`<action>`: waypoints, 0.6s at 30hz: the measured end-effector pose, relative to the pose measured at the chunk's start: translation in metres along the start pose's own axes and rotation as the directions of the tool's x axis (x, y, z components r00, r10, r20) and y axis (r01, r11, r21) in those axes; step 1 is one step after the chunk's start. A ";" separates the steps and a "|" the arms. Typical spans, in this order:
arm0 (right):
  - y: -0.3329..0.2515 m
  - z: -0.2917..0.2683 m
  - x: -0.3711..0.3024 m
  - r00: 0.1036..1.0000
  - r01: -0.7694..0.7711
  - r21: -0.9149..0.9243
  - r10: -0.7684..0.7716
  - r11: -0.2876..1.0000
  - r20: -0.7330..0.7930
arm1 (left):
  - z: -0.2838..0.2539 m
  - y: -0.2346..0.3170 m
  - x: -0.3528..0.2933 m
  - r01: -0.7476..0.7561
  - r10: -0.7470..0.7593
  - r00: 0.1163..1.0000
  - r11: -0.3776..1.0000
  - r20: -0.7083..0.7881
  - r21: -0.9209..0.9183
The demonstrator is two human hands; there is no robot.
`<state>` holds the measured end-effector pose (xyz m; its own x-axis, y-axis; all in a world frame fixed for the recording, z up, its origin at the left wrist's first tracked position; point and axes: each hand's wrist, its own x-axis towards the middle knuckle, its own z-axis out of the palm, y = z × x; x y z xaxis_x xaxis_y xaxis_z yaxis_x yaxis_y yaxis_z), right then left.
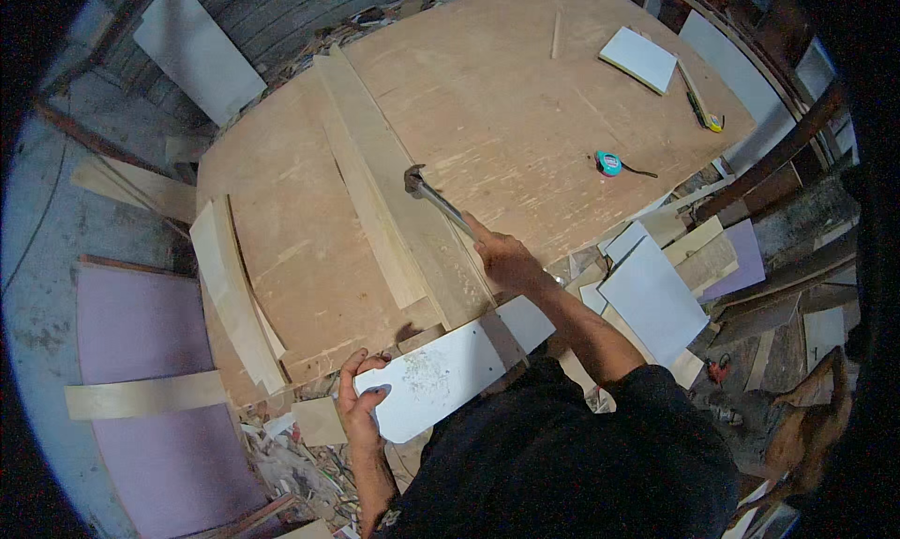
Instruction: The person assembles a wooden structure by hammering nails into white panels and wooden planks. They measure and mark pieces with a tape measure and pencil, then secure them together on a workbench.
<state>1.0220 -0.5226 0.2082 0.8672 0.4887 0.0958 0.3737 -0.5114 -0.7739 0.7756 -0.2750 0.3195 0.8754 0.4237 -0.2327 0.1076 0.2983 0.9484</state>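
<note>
My right hand [506, 258] is closed round the handle of a claw hammer [441, 202], whose dark head lies over the long boards on the table. In my left hand [361, 398] is the left end of a white board [441, 375], its thumb on the face and fingers at the back edge. That board is held tilted at the table's near edge, close to my body, and some scuffs mark its face. Beneath the hammer, long plywood strips [380, 192] stretch from the table's far side toward me.
The wooden table top [487, 98] carries a teal tape measure [608, 163], a white panel [638, 59] and a yellow-ended cutter-like tool [710, 119]. More strips [234, 295] lie at its left edge. White offcuts [654, 300] are heaped at right; a purple panel [141, 333] leans at left.
</note>
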 end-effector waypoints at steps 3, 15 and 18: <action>-0.016 -0.021 0.021 0.999 0.009 -0.237 0.001 0.971 0.043 | -0.007 -0.001 0.001 -0.008 0.008 1.000 0.999 -0.006 0.050; -0.026 -0.055 0.042 0.902 -0.277 -0.075 0.286 0.958 0.324 | -0.016 -0.010 0.001 -0.016 0.016 0.999 1.000 -0.041 0.004; -0.025 -0.065 0.041 0.921 -0.282 -0.081 0.293 0.956 0.256 | -0.017 -0.007 0.002 0.012 -0.011 0.999 1.000 -0.050 0.020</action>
<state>1.0700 -0.5359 0.2722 0.8243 0.4809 -0.2987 0.1394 -0.6839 -0.7162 0.7690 -0.2617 0.3089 0.8496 0.4627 -0.2531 0.1271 0.2862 0.9497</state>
